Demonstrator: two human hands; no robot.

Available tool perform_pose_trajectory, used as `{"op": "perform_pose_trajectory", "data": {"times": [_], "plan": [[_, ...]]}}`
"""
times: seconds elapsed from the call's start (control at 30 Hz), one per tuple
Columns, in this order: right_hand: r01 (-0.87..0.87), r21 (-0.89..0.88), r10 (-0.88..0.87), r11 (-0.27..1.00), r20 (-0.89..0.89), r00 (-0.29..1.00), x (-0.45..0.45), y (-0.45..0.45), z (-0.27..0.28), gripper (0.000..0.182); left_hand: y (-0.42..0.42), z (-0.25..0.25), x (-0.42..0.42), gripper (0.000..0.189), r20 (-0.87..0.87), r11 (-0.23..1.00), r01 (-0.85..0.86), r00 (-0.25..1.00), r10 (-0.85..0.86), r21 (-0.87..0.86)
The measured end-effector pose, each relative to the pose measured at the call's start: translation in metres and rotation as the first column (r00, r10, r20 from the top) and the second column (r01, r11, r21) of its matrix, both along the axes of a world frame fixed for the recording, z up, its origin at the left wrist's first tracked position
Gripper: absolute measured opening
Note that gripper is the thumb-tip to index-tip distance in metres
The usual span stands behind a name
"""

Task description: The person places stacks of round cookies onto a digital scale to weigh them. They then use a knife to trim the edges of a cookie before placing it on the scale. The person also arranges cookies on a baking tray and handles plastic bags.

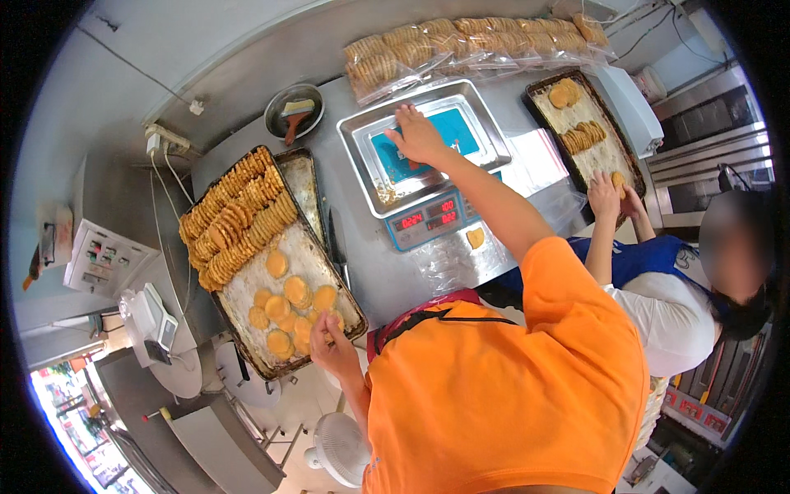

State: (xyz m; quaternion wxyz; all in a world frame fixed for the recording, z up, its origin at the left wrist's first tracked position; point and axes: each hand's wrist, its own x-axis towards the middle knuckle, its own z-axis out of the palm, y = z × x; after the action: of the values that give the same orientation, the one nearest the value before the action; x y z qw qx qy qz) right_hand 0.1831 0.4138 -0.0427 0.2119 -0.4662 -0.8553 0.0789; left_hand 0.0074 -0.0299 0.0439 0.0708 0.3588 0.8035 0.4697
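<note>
My right hand (418,137) reaches over a shallow steel tray (355,162), fingers apart and nothing in them. A blue sheet (457,133) and some crumbs lie in that tray, which rests on a digital scale (426,220) with lit red digits. At the lower left, my left hand (333,346) is at the near corner of a dark-rimmed baking tray (247,315), its fingertips bent by the round biscuits (298,290); whether they grip one is unclear. Rows of upright biscuits (237,216) fill that tray's far part. A single broken-edged biscuit (475,238) lies on clear plastic beside the scale.
Bagged biscuits (432,46) line the back. A steel bowl (315,105) holds a brush (295,120). A long dark knife (336,238) lies beside the baking tray. At right, a co-worker's hands (605,197) hold a biscuit over another baking tray (543,102). Plastic bags (537,160) lie between.
</note>
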Motion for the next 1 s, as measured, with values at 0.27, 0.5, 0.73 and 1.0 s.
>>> {"op": "perform_pose_trajectory", "data": {"times": [0.27,0.5,0.73,1.0], "plan": [[-0.321,-0.357,0.243,0.877,-0.247,0.938,-0.011,-0.102,0.026,0.06,0.001,-0.011,0.005,0.013,-0.011,0.998,-0.043,0.999,0.044,0.051],[0.461,-0.113,-0.401,0.88,0.34,0.85,0.12,-0.052,0.046,0.043,-0.006,-0.023,-0.002,0.012,-0.007,0.999,0.004,1.0,-0.004,0.032],[0.287,-0.097,-0.239,0.953,0.34,0.91,0.081,-0.109,0.024,0.029,0.021,-0.017,0.006,0.014,0.024,0.993,0.115,0.993,-0.116,0.021],[-0.041,-0.274,0.002,0.961,-0.14,0.99,0.003,-0.122,0.028,0.028,0.049,-0.02,0.016,0.02,0.313,0.972,0.219,0.92,-0.235,0.085]]}}
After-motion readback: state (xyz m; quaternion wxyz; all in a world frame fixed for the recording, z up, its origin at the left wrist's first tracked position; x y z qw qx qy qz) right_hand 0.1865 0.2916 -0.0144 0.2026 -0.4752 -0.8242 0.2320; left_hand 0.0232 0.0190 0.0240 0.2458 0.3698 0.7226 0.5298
